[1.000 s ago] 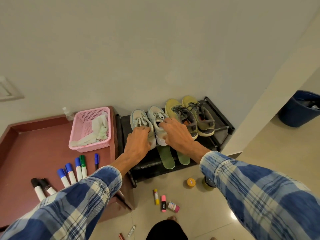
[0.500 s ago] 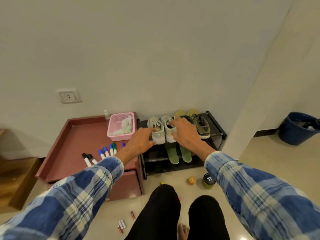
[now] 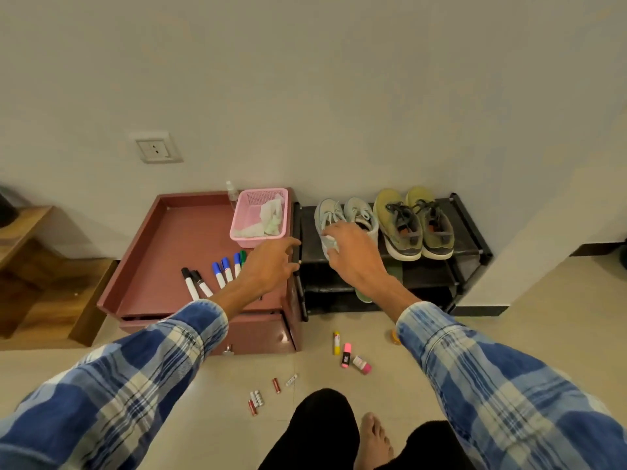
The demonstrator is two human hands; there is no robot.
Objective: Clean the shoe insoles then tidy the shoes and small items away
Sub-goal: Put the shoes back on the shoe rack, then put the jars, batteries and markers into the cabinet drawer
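A pale grey pair of shoes (image 3: 361, 213) and an olive pair (image 3: 400, 225) stand on the top shelf of a black rack (image 3: 473, 247). Green insoles (image 3: 395, 270) lie on the shelf below, mostly hidden by my right arm. My right hand (image 3: 353, 257) reaches over the left pale shoe, its fingertips touching the heel end, fingers loosely bent. My left hand (image 3: 268, 266) hovers with spread fingers over the gap between the rack and the red cabinet (image 3: 159, 252), holding nothing. On the floor lie a yellow glue stick (image 3: 336, 342), a pink highlighter (image 3: 346, 356) and several batteries (image 3: 257, 398).
On the cabinet top stand a pink basket (image 3: 251, 201) with crumpled wipes, a small spray bottle (image 3: 231, 191) and a row of markers (image 3: 220, 274). Wooden steps (image 3: 30, 252) are at the left. My legs and bare foot (image 3: 373, 439) are at the bottom.
The view has pulled back and lowered. Both hands have come off the pale shoes' tops; the left has moved left off the rack, the right stays at the left shoe's heel.
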